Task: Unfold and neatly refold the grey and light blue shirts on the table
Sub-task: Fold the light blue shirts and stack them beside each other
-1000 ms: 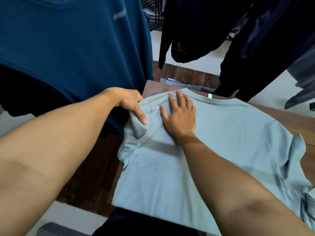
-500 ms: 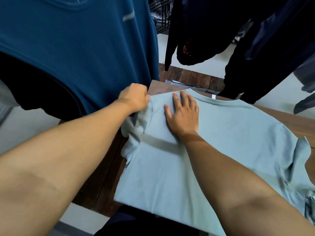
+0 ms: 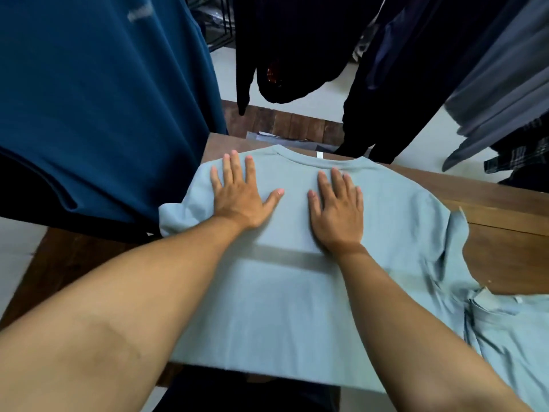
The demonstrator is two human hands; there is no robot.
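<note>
Nearest the camera, the straight hem of a pale blue-grey cotton T-shirt (image 3: 282,307) hangs a little past the near edge of the brown wooden bench (image 3: 505,242). The T-shirt lies spread flat across the bench, collar pointing away. At lower right a second pale blue garment (image 3: 511,331) lies crumpled, touching the T-shirt's side.

Both forearms reach over the cloth. A faint crease band crosses the body just below the wrists. The left hand (image 3: 240,197) lies palm down on the left shoulder area with its fingers straight and spread, grasping nothing. The right hand (image 3: 338,212) lies the same way just beside it, near the middle below the collar. The thumbs point toward each other but stay apart.

The left sleeve is bunched at the T-shirt's left edge, beside the left wrist. The right sleeve edge stands up slightly, with bare wood open beyond it to the right.

A white neck label (image 3: 319,155) shows at the collar, and only a narrow strip of bench lies past it. A deep teal shirt (image 3: 104,99) hangs close over the left side. Farther back hang black garments (image 3: 297,40) and grey garments (image 3: 499,84).
</note>
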